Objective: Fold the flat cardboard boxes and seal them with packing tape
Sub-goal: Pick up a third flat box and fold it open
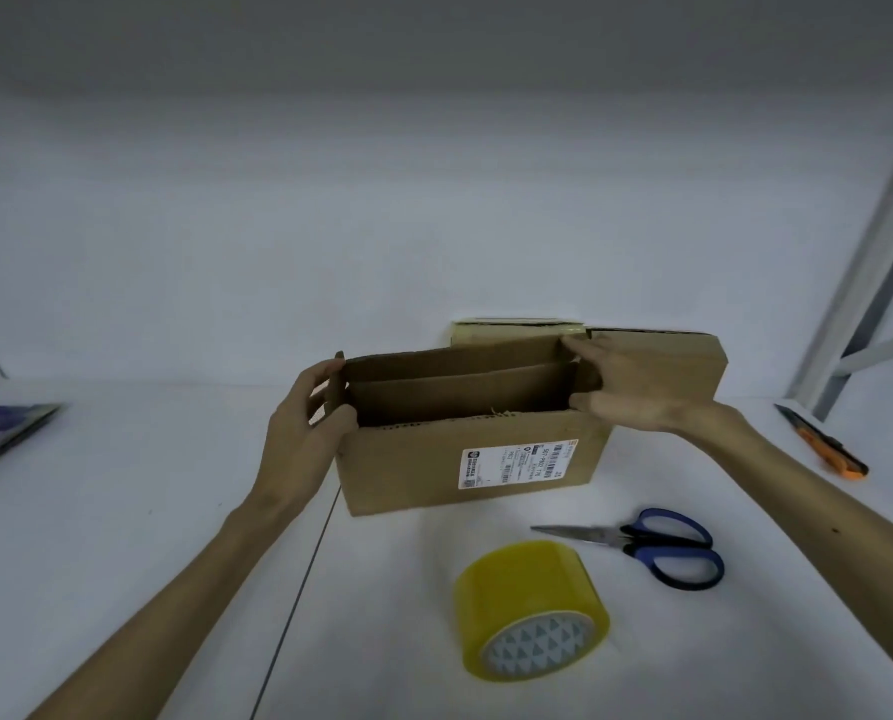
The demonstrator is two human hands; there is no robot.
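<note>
Standing on the table (122,511), the open cardboard box (465,465) is held at both ends. Left hand (304,423) grips the left flap (341,387); right hand (636,381) appears to pinch the right flap (580,377).

Both bare forearms reach forward from the person's sides and converge, wrists held level. The left hand (304,418) stands on edge, palm turned inward, its fingers curled over the top of the left end of the open brown cardboard box (460,459) and its thumb pressed against the nearer side of that grip. The right hand (636,387) lies palm down at the opposite end, fingers stretched to the far top corner, thumb tucked in below at the near corner.
</note>
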